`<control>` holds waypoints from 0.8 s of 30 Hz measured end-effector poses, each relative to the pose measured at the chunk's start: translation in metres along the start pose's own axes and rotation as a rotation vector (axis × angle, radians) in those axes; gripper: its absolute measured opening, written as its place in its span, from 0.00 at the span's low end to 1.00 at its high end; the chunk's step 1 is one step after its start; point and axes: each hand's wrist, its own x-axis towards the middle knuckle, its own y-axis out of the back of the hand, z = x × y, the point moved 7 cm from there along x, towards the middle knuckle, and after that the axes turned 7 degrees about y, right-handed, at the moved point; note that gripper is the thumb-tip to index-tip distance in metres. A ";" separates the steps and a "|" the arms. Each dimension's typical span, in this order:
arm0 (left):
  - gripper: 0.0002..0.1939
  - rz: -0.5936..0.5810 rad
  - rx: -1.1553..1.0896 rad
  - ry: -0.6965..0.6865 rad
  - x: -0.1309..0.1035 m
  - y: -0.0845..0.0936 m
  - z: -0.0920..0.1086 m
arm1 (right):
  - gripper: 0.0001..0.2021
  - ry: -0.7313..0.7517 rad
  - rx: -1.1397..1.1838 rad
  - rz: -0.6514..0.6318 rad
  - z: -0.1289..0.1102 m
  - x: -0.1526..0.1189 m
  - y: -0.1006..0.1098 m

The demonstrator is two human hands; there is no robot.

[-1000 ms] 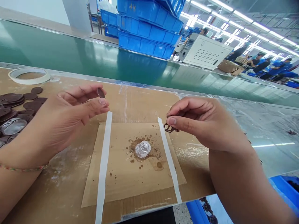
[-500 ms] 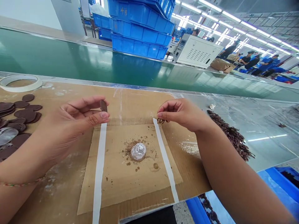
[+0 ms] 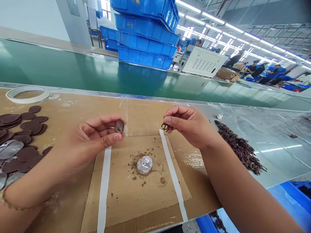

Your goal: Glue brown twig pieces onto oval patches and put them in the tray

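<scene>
Between the thumb and fingers of my left hand (image 3: 97, 136) is a small brown oval disc (image 3: 119, 126), its flat face turned toward me. My right hand (image 3: 186, 124) pinches a small dark brown branched piece (image 3: 166, 127) with several short prongs, held above the top of the right tape strip. Below and between the hands, a small clear, shiny round cup (image 3: 144, 165) sits on a cardboard sheet (image 3: 126, 207), ringed by brown spatter. On the left lies a pile of brown oval discs (image 3: 30, 126). A heap of dark branched pieces (image 3: 238, 145) lies to the right.
White tape strips (image 3: 104, 191) hold the cardboard down. A tape roll (image 3: 27, 94) lies at the back left. Beyond runs a green conveyor belt (image 3: 97, 74), with stacked blue crates (image 3: 145, 42) and a white machine (image 3: 204, 61). A blue bin (image 3: 206, 223) stands below at right; people work far back.
My left hand has moved right, closer to my right hand, and the disc has turned to show its face. My right hand stays nearly in place. The view has tilted slightly upward.
</scene>
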 end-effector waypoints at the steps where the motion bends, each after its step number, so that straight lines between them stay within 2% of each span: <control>1: 0.17 -0.025 0.004 0.004 -0.002 -0.003 0.000 | 0.12 0.009 0.031 -0.003 -0.002 -0.001 -0.005; 5: 0.19 -0.111 0.026 0.028 -0.008 -0.015 -0.003 | 0.11 0.041 0.098 -0.007 -0.011 -0.006 -0.018; 8: 0.18 -0.133 0.031 0.033 -0.009 -0.019 -0.002 | 0.11 0.065 0.075 -0.004 -0.014 -0.007 -0.017; 11: 0.18 -0.121 0.047 0.034 -0.008 -0.018 -0.001 | 0.11 0.066 -0.150 0.001 -0.007 -0.003 -0.003; 14: 0.19 -0.088 0.080 0.028 -0.008 -0.014 0.000 | 0.09 -0.069 -0.471 -0.097 0.019 0.003 0.011; 16: 0.19 -0.062 0.096 0.017 -0.008 -0.011 0.002 | 0.08 -0.145 -0.535 -0.160 0.035 0.007 0.018; 18: 0.19 -0.043 0.096 0.012 -0.008 -0.008 0.002 | 0.06 -0.152 -0.529 -0.125 0.041 0.012 0.024; 21: 0.21 -0.022 0.084 0.032 -0.008 -0.006 -0.001 | 0.06 -0.108 -0.504 0.034 0.036 0.016 0.033; 24: 0.21 -0.023 0.045 0.046 -0.008 -0.006 -0.003 | 0.11 -0.068 -0.370 0.090 0.028 0.013 0.029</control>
